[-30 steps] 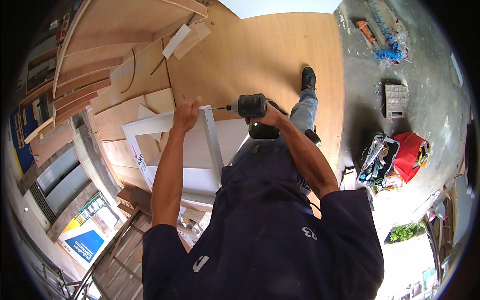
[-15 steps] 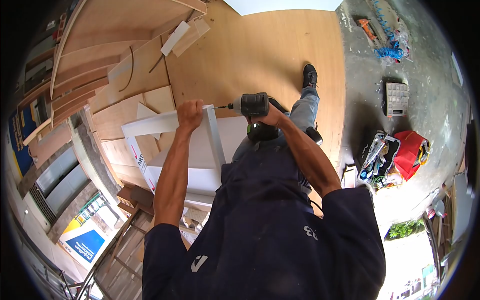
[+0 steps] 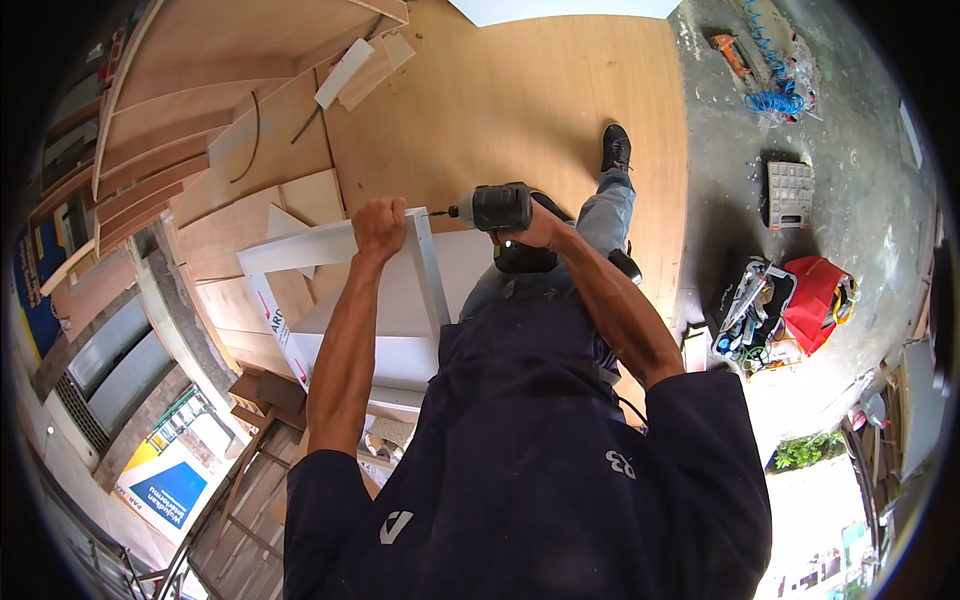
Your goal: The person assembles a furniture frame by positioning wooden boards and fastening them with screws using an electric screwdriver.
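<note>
My left hand (image 3: 379,230) is closed around the top corner of a white panel frame (image 3: 430,270). My right hand (image 3: 535,225) grips a black and grey cordless drill (image 3: 500,208) by its handle. The drill lies level and points left, its thin bit close to the outer face of the frame near the corner. Whether the bit tip touches the panel is too small to tell. A small light shines on the drill's base. The frame leans by my legs, with red marks and lettering on its far left side.
Wooden shelving (image 3: 190,60) stands at the upper left. On the grey floor at the right are an orange tool (image 3: 731,54), a blue coiled hose (image 3: 775,102), a grey organizer case (image 3: 789,194), a tool bag (image 3: 745,315) and a red bag (image 3: 817,303).
My left hand has settled from raised fingers into a closed grip at the frame's corner. The drill stays beside the frame, with only slight shifts.
</note>
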A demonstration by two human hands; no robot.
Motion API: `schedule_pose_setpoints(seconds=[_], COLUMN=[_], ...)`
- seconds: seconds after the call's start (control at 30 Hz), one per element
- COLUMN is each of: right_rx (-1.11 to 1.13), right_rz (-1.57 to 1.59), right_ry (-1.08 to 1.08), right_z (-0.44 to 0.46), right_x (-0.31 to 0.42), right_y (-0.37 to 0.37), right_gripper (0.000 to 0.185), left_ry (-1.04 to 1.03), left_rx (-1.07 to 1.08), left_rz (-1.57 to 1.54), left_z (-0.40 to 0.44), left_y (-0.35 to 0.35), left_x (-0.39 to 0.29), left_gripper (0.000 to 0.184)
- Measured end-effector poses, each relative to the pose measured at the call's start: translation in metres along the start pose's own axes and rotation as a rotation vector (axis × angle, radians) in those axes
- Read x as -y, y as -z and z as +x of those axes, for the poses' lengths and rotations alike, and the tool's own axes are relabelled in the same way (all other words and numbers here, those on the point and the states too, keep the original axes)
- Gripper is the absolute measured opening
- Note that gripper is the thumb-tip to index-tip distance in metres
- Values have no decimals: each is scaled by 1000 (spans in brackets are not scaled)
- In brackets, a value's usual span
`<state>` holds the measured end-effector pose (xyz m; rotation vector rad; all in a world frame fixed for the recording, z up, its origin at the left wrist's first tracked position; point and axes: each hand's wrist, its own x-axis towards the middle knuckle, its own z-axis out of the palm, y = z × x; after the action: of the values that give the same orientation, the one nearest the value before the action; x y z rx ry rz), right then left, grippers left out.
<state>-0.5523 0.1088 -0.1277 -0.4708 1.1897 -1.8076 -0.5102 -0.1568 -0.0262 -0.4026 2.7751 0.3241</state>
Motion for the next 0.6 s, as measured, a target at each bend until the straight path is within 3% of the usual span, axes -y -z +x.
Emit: schedule_pose_setpoints(seconds=[0.6], right_rx=[-6], right_rz=[-3], right_ry=[27], right_z=[6], right_x=[-6], right_y=[-7], right_gripper=[30], left_ry=[26], left_rx=[5], left_rz=[-8], left_z=[-1], left_y=[1], left_x=[-4], left_gripper=[40])
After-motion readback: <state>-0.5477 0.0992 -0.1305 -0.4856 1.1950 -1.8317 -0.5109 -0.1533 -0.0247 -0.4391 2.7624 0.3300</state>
